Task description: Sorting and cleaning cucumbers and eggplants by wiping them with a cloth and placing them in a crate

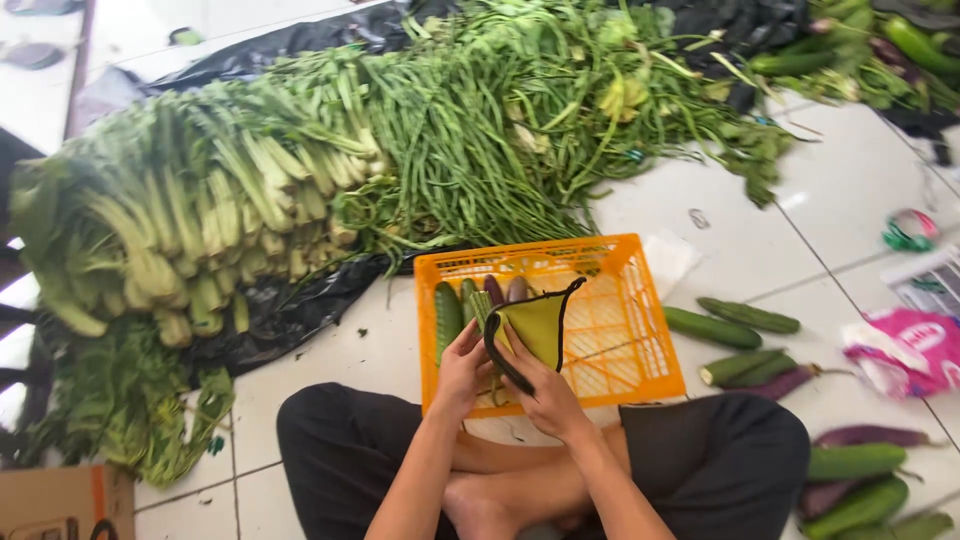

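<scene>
- Left hand [462,372]: fingers curled onto the near-left edge of the olive-green cloth pouch [538,328]; it also sits against the lower ends of the vegetables standing in the crate. Whether the thumb pinches the cloth cannot be told from here.
- Right hand [545,395]: closed on the pouch's black-trimmed lower edge, thumb on top, fingers underneath and hidden.
- Pouch: held over the near-left part of the orange plastic crate [640,340], just above its front rim. It lies at about twelve o'clock from both hands, touching both. Its long axis runs from seven o'clock, at the fingers, up to one o'clock, where a black cord loops off the far corner.
- Nearness: both hands are on the pouch; the right hand has the fuller hold, the left only its edge.
- Crate contents: a green cucumber [447,318] and a dark purple eggplant [494,290] stand along the left wall, at eleven o'clock from the left hand, long axes pointing toward twelve. The right half of the crate shows bare mesh.
- Surroundings: loose cucumbers [712,328] on the white tiled floor [720,220] at three o'clock from the crate; a heap of long beans [470,150] at twelve; bundled leafy greens [170,220] at ten.
- The person sits cross-legged at six o'clock from the crate.
</scene>
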